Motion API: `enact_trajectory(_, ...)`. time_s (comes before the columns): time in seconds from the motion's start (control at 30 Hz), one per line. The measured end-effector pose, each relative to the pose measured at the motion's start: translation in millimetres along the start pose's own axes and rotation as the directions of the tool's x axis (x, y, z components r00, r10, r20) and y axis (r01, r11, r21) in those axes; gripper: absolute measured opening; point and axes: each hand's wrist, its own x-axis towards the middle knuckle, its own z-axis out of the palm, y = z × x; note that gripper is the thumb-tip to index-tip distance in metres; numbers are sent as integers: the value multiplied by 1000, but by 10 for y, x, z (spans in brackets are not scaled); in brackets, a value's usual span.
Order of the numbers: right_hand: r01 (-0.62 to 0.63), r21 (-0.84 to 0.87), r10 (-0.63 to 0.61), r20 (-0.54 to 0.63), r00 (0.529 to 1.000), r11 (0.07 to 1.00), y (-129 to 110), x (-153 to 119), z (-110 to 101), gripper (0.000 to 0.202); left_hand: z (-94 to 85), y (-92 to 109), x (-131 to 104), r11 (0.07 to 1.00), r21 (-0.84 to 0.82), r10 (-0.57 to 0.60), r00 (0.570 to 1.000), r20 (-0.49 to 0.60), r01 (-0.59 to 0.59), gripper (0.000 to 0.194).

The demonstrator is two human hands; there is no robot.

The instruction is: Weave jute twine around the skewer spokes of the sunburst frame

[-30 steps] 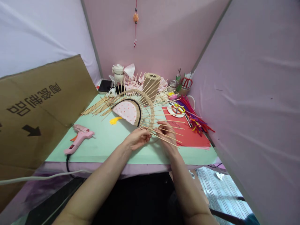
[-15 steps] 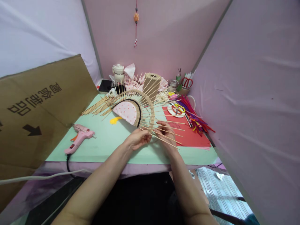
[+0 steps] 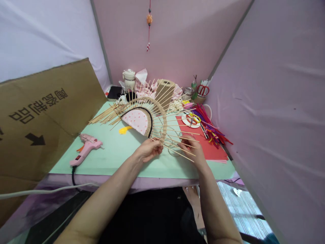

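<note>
A half-round woven fan frame [image 3: 164, 122] with thin sticks radiating outward stands over the green table, its inner half-circle [image 3: 136, 121] covered in pink dotted cloth and edged in black. My left hand [image 3: 150, 149] pinches the lower right end of the woven band between thumb and fingers. Off to the right, my right hand [image 3: 191, 147] is closed among the outer stick tips, with a thin cord [image 3: 173, 152] looping between it and the band. What its fingertips grip is too small to make out. A yellow tassel [image 3: 125, 130] lies beside the dotted cloth.
At the left a pink glue gun [image 3: 87, 148] rests near a large cardboard sheet [image 3: 48, 118]. Red paper [image 3: 213, 150], a white plate with scissors [image 3: 186, 122] and colourful pipe cleaners [image 3: 215, 130] lie right. Behind the fan stand a twine roll [image 3: 164, 93] and a white bottle [image 3: 129, 80].
My right hand has moved away from the band to the right, and the cord loops are more in view. My left hand keeps its hold at the band's end.
</note>
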Motion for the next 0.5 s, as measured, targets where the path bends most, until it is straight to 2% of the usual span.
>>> enact_trajectory(0.27, 49, -198, -48, 7, 999, 979, -83, -153, -370, 24, -17, -10, -2, 1000, 6, 11, 1000, -16, -11, 21)
enact_trajectory(0.5, 94, -179, -99, -17, 995, 979, -309, -321, -584, 17, -77, -11, 8, 1000, -7, -6, 1000, 18, 6, 21)
